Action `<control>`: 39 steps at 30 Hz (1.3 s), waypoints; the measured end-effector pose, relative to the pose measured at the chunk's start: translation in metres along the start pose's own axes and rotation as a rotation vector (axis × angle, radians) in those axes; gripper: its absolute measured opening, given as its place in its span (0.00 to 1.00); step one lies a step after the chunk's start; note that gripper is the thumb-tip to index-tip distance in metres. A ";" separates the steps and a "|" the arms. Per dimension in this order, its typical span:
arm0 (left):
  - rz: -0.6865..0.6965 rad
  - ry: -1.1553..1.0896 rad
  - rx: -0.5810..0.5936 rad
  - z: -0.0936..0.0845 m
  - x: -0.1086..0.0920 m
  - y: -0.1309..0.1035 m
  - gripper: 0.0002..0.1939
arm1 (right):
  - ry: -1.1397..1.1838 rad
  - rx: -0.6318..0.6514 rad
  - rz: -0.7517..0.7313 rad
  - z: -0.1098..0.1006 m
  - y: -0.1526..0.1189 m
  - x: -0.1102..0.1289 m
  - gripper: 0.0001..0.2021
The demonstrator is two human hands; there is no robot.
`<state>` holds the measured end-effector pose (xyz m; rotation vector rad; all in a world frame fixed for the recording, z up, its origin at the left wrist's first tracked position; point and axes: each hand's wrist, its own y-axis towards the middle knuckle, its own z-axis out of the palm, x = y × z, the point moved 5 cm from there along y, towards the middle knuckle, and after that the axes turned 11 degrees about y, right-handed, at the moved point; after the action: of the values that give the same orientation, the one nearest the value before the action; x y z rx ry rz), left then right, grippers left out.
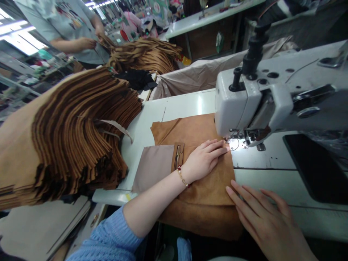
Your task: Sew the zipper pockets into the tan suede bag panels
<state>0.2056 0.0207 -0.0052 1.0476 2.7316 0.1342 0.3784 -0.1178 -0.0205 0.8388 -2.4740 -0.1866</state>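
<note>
A tan leather piece [214,188] lies on the pale sewing table, its front part hanging over the edge. Flat on it, near the needle area of the white sewing machine [231,105], rests my left hand [205,161], fingers stretched toward the presser foot. My right hand [258,214] is spread, its fingertips at the leather's right edge. Left of my left hand are a zipper [178,156] in a brown strip and a grey lining piece [154,166]. The needle tip is too small to tell.
A tall stack of brown leather pieces [73,134] stands at the left. A black phone-like slab [318,166] lies at the right. Behind, a person [67,32] handles brown strips beside a leather heap [146,54]; beige cloth [190,78] borders the table's far side.
</note>
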 end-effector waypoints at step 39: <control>0.024 -0.022 0.062 -0.007 -0.029 -0.043 0.15 | -0.097 0.018 -0.029 -0.008 0.025 -0.002 0.21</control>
<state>0.1967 -0.0312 -0.0003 1.0913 2.7201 0.0417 0.3708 -0.0966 -0.0073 0.8931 -2.5584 -0.2213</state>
